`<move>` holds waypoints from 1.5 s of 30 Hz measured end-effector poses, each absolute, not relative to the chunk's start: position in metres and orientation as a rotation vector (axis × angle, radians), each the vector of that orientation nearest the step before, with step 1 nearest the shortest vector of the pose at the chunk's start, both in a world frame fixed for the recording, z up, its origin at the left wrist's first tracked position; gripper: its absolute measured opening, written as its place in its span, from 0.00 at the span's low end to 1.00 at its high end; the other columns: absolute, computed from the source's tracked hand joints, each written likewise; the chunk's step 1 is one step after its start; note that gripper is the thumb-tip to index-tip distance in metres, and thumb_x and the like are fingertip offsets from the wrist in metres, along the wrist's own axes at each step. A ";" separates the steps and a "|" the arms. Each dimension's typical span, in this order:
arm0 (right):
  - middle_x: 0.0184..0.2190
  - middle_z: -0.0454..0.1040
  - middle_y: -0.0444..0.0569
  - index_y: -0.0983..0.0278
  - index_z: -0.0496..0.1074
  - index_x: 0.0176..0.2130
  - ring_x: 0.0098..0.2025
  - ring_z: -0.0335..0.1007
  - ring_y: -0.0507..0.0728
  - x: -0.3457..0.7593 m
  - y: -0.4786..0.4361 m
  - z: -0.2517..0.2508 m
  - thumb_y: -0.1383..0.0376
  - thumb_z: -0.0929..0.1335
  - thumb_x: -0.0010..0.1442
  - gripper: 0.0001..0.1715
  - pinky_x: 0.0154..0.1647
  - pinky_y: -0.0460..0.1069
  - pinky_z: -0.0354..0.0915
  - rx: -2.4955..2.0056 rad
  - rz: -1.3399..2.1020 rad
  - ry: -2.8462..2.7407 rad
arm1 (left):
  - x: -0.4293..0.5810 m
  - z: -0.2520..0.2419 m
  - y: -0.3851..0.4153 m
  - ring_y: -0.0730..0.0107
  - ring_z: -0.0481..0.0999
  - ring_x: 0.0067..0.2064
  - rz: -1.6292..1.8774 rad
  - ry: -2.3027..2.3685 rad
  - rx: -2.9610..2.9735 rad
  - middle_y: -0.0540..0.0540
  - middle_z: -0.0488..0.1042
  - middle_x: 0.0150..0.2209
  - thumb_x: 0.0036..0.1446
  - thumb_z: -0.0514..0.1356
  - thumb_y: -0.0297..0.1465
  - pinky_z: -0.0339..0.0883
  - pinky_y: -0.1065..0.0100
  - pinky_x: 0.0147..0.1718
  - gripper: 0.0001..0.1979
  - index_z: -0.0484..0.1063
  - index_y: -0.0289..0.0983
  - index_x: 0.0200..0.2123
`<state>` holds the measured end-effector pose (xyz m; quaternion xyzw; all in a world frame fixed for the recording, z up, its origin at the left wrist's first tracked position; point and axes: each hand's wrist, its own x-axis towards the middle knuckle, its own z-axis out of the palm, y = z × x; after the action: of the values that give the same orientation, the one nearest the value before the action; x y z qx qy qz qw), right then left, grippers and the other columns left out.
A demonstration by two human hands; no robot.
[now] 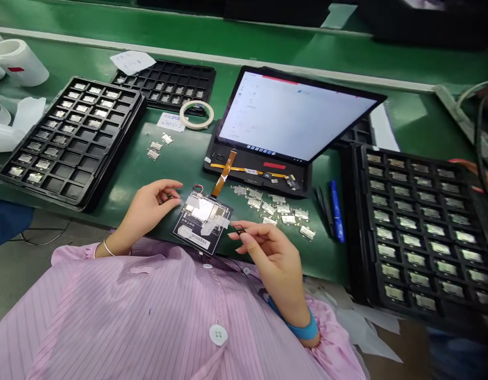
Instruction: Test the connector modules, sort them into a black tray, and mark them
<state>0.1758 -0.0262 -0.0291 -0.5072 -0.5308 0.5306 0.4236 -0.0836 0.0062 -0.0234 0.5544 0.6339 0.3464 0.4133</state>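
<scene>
A black frame (240, 229) was clamped in the right hand (276, 254)'s fingers, a dark piece (171, 197) in the left hand (149, 207)'s. Both were judged light, stiff and fragile, best held by edges.

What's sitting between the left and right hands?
The black circuit board lies between the left hand and right hand, an orange flex cable at its far edge. Shows in the head view.
</scene>
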 end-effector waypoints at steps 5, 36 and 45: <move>0.28 0.79 0.47 0.62 0.73 0.37 0.28 0.78 0.53 0.164 -0.026 -0.020 0.60 0.71 0.60 0.08 0.25 0.46 0.74 -1.211 1.506 -1.299 | -0.041 -0.009 0.002 0.72 0.78 0.34 0.961 1.140 1.005 0.47 0.78 0.37 0.50 0.70 0.34 0.73 0.71 0.33 0.14 0.77 0.35 0.39; 0.25 0.74 0.40 0.60 0.67 0.43 0.21 0.67 0.49 0.166 -0.034 -0.021 0.63 0.70 0.61 0.10 0.19 0.45 0.61 -1.226 1.380 -1.235 | -0.018 -0.016 -0.011 0.77 0.75 0.21 0.776 1.048 0.888 0.51 0.78 0.23 0.55 0.68 0.37 0.64 0.79 0.17 0.12 0.73 0.35 0.37; 0.25 0.71 0.40 0.59 0.66 0.49 0.22 0.65 0.50 0.169 -0.035 -0.023 0.62 0.68 0.63 0.14 0.22 0.47 0.62 -1.235 1.402 -1.270 | -0.025 -0.017 -0.014 0.65 0.80 0.48 0.800 0.900 0.845 0.42 0.76 0.54 0.53 0.68 0.30 0.75 0.68 0.45 0.17 0.76 0.38 0.47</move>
<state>0.1689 -0.0348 -0.0228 -0.4943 -0.5084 0.5610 0.4271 -0.0249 -0.0136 -0.0172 0.3855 0.4105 0.3651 0.7413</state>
